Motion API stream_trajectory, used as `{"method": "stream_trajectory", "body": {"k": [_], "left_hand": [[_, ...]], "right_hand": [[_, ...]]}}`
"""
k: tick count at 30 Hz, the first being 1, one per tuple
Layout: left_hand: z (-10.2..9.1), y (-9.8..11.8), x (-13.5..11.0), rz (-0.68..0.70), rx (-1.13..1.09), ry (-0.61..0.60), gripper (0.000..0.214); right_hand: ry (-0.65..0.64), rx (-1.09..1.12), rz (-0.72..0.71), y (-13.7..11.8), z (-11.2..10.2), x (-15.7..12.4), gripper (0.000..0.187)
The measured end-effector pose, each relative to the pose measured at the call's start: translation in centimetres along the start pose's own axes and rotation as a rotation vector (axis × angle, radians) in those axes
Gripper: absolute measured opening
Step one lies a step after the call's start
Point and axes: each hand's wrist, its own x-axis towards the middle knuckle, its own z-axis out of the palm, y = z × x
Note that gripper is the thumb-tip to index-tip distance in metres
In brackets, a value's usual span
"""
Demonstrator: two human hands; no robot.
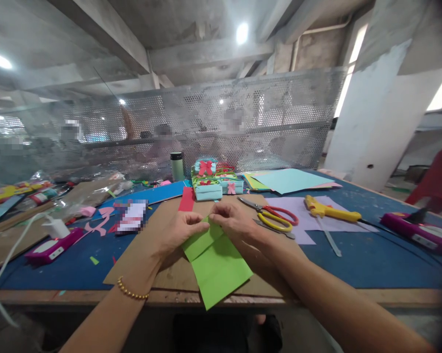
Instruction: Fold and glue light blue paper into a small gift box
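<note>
A folded sheet of green paper (215,264) lies on a brown cardboard sheet (169,274) at the table's near edge, its lower corner hanging past the edge. My left hand (180,230) pinches the paper's far edge from the left, a bead bracelet on that wrist. My right hand (233,220) pinches the same far edge from the right. The fingertips of both hands meet at the top fold.
Red and yellow scissors (276,215) and a yellow glue gun (329,210) lie right of my hands on lilac paper. Small paper gift boxes (215,181), a green flask (177,165) and coloured sheets (287,180) stand behind. Purple devices (50,246) sit at both sides. People work beyond a mesh screen.
</note>
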Motion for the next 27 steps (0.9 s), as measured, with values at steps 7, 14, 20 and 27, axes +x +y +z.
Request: {"method": "stream_trajectory", "body": {"k": [7, 14, 20, 27], "left_hand": [[-0.9, -0.2, 0.3, 0.020, 0.091, -0.009, 0.036], [-1.4, 0.0, 0.7, -0.001, 0.136, -0.021, 0.036], [-1.4, -0.2, 0.6, -0.004, 0.091, -0.003, 0.034], [-2.1, -0.2, 1.4, 0.085, 0.191, 0.123, 0.034]], "right_hand": [[-0.026, -0.076, -0.049, 0.7, -0.6, 0.6, 0.016], [-0.058, -0.116, -0.089, 1.2, -0.8, 1.5, 0.018], [-0.085, -0.092, -0.038, 0.1, -0.6, 0.4, 0.024], [-0.142, -0.104, 0.044, 0.5, -0.6, 0.6, 0.038]]}}
